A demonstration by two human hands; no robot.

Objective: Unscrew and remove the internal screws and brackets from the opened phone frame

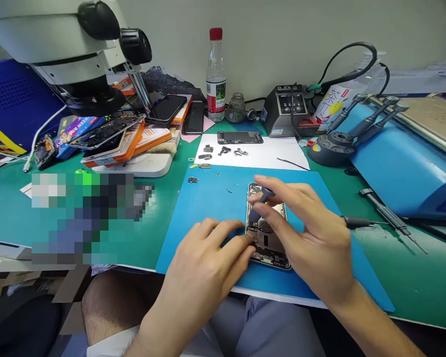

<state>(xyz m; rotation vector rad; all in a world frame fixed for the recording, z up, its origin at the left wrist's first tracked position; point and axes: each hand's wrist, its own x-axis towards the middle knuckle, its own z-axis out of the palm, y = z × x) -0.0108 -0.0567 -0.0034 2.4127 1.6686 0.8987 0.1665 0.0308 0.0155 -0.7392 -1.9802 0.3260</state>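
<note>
An opened smartphone (265, 240) lies on the blue mat, its inner parts and silver frame exposed. My right hand (315, 238) is closed on a dark grey screwdriver (255, 214), thumb and fingers around its upper end. The screwdriver stands nearly upright over the phone's left side; its tip is hard to make out. At the phone's lower left edge, the curled fingers of my left hand (211, 258) grip the frame and reach over the inside. Small phone parts (193, 180) and tiny bits lie on the mat (211, 203) beyond my left hand.
White paper behind the mat holds a phone screen (240, 137) and small parts (225, 150). A microscope (92, 59) overhangs the left, near stacked phones and boxes (115, 148). A bottle (216, 74) stands behind. Screwdrivers (388, 213), a tool stand (332, 148) and a blue machine (405, 163) are right.
</note>
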